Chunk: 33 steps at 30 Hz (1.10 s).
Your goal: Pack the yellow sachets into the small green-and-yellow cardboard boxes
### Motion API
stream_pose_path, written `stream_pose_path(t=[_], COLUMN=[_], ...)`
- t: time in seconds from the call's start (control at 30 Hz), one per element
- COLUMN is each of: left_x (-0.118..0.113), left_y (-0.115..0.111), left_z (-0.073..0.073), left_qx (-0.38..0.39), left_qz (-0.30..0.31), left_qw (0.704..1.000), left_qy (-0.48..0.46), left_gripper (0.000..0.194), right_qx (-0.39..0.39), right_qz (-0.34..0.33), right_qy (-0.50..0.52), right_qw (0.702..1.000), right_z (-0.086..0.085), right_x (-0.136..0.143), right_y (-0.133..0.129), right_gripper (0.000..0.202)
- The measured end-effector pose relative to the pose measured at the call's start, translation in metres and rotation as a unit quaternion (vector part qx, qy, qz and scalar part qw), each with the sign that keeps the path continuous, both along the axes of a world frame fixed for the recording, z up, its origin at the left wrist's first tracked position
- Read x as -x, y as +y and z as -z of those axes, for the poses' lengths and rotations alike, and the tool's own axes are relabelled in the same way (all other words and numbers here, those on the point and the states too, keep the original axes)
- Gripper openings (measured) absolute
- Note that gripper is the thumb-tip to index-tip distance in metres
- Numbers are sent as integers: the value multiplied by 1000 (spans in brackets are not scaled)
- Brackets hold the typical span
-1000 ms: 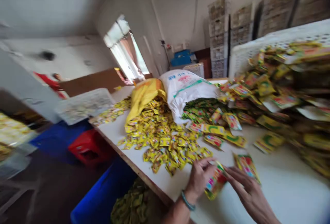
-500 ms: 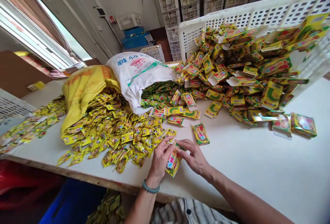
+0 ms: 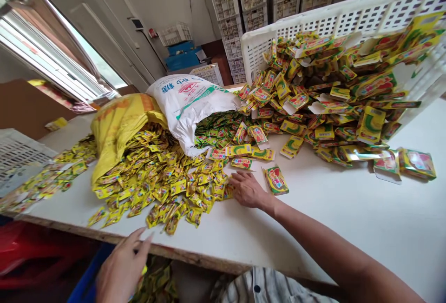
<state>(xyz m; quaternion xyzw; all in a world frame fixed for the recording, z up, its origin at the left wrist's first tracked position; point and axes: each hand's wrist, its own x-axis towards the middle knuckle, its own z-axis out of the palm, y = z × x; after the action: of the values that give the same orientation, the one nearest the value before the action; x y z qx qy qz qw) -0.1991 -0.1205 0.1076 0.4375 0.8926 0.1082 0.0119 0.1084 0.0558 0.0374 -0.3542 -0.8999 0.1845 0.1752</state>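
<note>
My left hand (image 3: 121, 266) hangs past the table's front edge, over a bin of yellow boxes (image 3: 158, 282) below. It is slightly blurred, with thumb and fingers stretched apart. A bit of bright yellow shows beside its palm; whether the hand touches it is unclear. On the table, my right hand (image 3: 246, 189) reaches to the right edge of a heap of small yellow sachets (image 3: 177, 187), fingers spread and fingertips at a sachet. Just right of it lies a flat yellow-green box (image 3: 276, 180). Several more small boxes (image 3: 240, 150) lie beyond the hand.
A yellow sack (image 3: 121, 117) spills the sachets. Beside it, a white sack (image 3: 191, 96) holds green ones. A tipped white crate (image 3: 259, 54) pours out many boxes (image 3: 324, 103). A red stool-like object (image 3: 31, 256) stands below left; stacked crates (image 3: 226, 19) stand behind.
Both hands were together holding a small box. Now they are apart: the left has moved down and left past the table edge, the right forward to the sachets. The box is gone from between them.
</note>
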Motion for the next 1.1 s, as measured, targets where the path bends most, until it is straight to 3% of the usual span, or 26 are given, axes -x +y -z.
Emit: stream_pose_path(t=[0.13,0.27,0.4,0.53,0.7,0.83,0.93,1.03,1.1], left_x=[-70,-124,-149,-154,-146,-141,-140,-137,-131], left_y=[33,76,108,123,130,146,173,214,245], left_z=[22,39,50,53,43,30,18,8,3], left_qx=[-40,-36,37,92,112,104,54,30,29], left_qz=[144,246,296,286,275,290,288,284,275], left_qw=[984,967,954,953,953,951,956,957,958], left_qy=[-100,-50,27,41,51,34,33,61,80], left_gripper=[31,34,36,35,31,36,36,33,32], right_qx=[-29,-33,-23,-20,10,64,74,74,82], right_qz=[-19,-10,-11,-1,9,92,109,83,102], right_qy=[-82,-110,-117,-84,0,111,110,53,43], right_qw=[996,993,993,996,1000,987,985,992,991], right_z=[6,6,7,15,21,20,20,21,23], right_x=[3,-21,-46,-57,-63,-72,-79,-82,-82], right_y=[-5,-25,-44,-54,-48,-36,-30,-30,-30], right_gripper=[21,20,29,37,56,59,57,48,41])
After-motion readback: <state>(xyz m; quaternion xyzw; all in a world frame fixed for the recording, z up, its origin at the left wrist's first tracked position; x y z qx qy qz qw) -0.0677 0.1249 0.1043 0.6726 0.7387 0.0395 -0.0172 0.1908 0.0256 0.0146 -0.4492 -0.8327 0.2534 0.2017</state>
